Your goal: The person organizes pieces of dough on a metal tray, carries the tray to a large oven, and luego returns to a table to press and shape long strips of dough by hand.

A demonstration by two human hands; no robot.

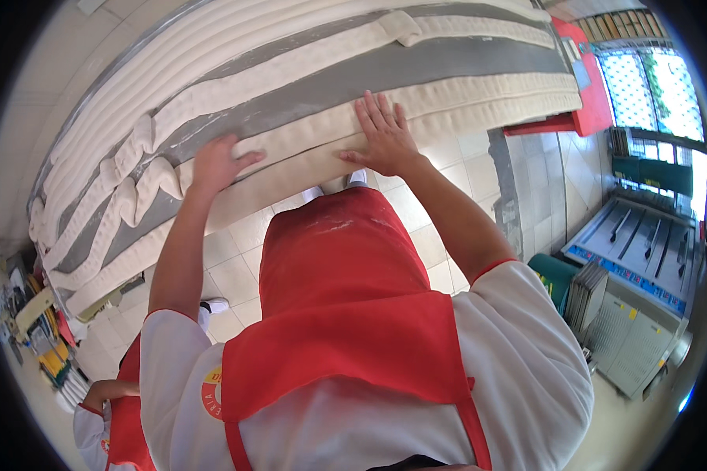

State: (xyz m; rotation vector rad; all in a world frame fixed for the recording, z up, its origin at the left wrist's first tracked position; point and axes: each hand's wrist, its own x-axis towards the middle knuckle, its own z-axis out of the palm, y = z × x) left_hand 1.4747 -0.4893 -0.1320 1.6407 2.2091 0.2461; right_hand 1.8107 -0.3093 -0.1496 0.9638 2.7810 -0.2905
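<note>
Long pale dough strips [322, 140] run side by side along the near edge of a grey table [291, 106]. My left hand [217, 163] rests on the near strips, thumb stretched out and fingers pointing away, beside a bunched, folded dough end [162, 179]. Farther right, my right hand [383, 135] presses flat on the same strips with its fingers spread. Neither hand grips anything. Across a bare band of table lies another strip [291, 64] with a folded lump [401, 28]. Several strips lie parallel beyond it at the far left.
A red machine or cabinet [595, 86] stands at the table's right end. To the right are a grey metal unit [628, 330] and a flat glass-topped case [636, 235]. At lower left another person's arm and red apron [126, 428] show near stacked goods [51, 353].
</note>
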